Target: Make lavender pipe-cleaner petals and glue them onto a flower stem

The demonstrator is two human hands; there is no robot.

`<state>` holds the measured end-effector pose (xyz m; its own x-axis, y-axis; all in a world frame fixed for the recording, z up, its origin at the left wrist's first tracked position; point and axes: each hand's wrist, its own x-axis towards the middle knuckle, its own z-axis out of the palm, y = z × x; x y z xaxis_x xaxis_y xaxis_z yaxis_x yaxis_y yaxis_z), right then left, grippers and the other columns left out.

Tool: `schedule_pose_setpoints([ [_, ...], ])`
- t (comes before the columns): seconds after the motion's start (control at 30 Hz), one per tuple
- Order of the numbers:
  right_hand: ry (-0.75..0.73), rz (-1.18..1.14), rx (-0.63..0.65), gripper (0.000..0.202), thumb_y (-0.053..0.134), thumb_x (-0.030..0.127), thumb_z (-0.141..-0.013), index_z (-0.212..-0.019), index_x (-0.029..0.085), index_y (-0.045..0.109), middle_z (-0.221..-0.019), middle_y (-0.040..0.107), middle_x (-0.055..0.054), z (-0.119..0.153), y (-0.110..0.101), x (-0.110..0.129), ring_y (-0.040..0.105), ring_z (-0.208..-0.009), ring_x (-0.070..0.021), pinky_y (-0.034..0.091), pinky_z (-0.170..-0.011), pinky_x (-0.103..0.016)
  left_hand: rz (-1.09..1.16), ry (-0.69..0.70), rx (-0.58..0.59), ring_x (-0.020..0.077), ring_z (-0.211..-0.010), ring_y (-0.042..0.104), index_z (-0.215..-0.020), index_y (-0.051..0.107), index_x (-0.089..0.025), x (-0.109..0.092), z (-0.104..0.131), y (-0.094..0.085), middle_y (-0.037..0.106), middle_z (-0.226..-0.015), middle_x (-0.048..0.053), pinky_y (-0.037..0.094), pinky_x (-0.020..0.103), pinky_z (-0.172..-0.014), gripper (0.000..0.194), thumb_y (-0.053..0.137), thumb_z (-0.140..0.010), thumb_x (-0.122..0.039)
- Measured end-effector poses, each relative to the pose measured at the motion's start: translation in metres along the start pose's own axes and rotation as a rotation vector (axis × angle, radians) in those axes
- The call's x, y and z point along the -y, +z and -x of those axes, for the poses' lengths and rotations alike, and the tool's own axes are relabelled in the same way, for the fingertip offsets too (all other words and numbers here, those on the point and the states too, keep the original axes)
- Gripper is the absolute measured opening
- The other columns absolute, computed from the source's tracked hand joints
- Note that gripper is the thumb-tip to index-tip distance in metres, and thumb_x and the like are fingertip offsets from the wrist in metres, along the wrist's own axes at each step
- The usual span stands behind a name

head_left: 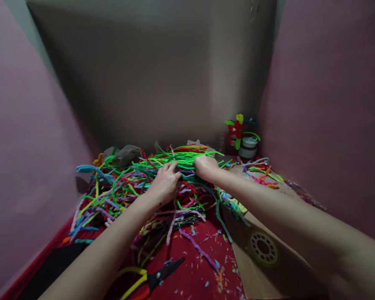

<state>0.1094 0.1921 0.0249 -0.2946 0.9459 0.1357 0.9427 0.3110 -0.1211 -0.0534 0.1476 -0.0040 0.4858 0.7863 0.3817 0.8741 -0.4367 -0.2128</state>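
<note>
A large tangled heap of pipe cleaners [125, 183] in many colours spreads before me, with a bundle of bright green pipe cleaners [181, 159] across its top. My left hand [165, 182] rests in the middle of the heap, its fingers curled and thumb bent in around some pipe cleaners. Just right of it, my right hand [205, 167] is closed like a fist at the right part of the green bundle. Its fingertips are hidden from this side, so the exact strands it grips do not show.
Scissors with yellow and orange handles [156, 278] lie on a red cloth [200, 246] strewn with fluffy clippings. Right of it are a round holed disc [264, 248] and a smaller pipe cleaner pile [264, 173]. A pipe-cleaner flower [236, 129] and a grey-white container [248, 147] stand at the back.
</note>
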Motion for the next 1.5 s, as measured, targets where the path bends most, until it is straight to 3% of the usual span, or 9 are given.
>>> schedule_pose_setpoints([
  [0.2,-0.075,0.075,-0.071,0.026,0.049,0.019,-0.079,-0.09,0.014,0.072,-0.089,0.07,-0.017,0.016,-0.008,-0.01,0.066,-0.088,-0.0276,0.047,-0.067,-0.03,0.035,-0.049,-0.054,0.0279,-0.114,0.045,-0.095,0.063,-0.02,-0.003,-0.021,0.009,0.054,-0.126,0.011,0.039,0.046,-0.092,0.022,0.047,-0.085,-0.03],
  [0.4,-0.075,0.096,-0.148,0.025,0.047,0.025,-0.083,-0.087,0.019,0.071,-0.085,0.07,-0.012,0.022,-0.013,-0.022,0.065,-0.085,-0.0249,0.045,-0.067,-0.029,0.05,-0.108,-0.039,0.0275,-0.118,0.043,-0.109,0.059,-0.015,0.001,-0.017,0.016,0.052,-0.128,0.014,0.036,0.041,-0.098,0.031,0.052,-0.081,-0.025],
  [0.6,-0.107,0.075,-0.254,0.032,0.036,0.024,-0.089,-0.106,0.024,0.063,-0.113,0.06,-0.009,0.025,-0.002,-0.016,0.061,-0.092,-0.0205,0.044,-0.069,-0.028,0.048,-0.21,0.003,0.034,-0.117,0.042,-0.122,0.052,-0.014,-0.004,-0.016,0.013,0.048,-0.132,0.018,0.037,0.051,-0.092,0.046,0.054,-0.078,-0.024],
  [0.73,-0.141,0.066,-0.222,0.033,0.036,0.029,-0.089,-0.098,0.023,0.067,-0.111,0.058,-0.01,0.02,0.01,-0.004,0.061,-0.088,-0.0208,0.044,-0.068,-0.029,0.091,-0.245,0.046,0.0345,-0.116,0.044,-0.123,0.051,-0.017,-0.001,-0.022,0.011,0.05,-0.13,0.016,0.039,0.051,-0.088,0.048,0.056,-0.076,-0.027],
  [0.97,-0.119,0.047,-0.151,0.028,0.042,0.023,-0.085,-0.094,0.015,0.067,-0.1,0.062,-0.013,0.005,0.026,0.005,0.063,-0.085,-0.0219,0.046,-0.069,-0.029,0.191,-0.264,0.047,0.0345,-0.122,0.038,-0.129,0.044,-0.02,0.006,-0.02,0.016,0.042,-0.137,0.015,0.037,0.05,-0.093,0.064,0.062,-0.068,-0.025],
  [1.2,-0.188,0.032,-0.178,0.031,0.037,0.025,-0.09,-0.115,0.025,0.055,-0.11,0.059,-0.009,0.014,0.021,0.01,0.06,-0.093,-0.0199,0.045,-0.074,-0.029,0.31,-0.285,0.037,0.0276,-0.119,0.045,-0.125,0.047,-0.011,0.019,-0.022,0.015,0.051,-0.128,0.014,0.039,0.04,-0.097,0.06,0.061,-0.069,-0.029],
  [1.5,-0.144,0.043,-0.135,0.031,0.037,0.021,-0.09,-0.107,0.018,0.063,-0.101,0.062,-0.012,-0.006,0.02,0.027,0.063,-0.086,-0.0207,0.046,-0.07,-0.028,0.301,-0.293,0.004,0.0257,-0.115,0.048,-0.125,0.049,-0.015,0.014,-0.018,0.014,0.055,-0.125,0.01,0.038,0.041,-0.098,0.054,0.059,-0.072,-0.023],
])
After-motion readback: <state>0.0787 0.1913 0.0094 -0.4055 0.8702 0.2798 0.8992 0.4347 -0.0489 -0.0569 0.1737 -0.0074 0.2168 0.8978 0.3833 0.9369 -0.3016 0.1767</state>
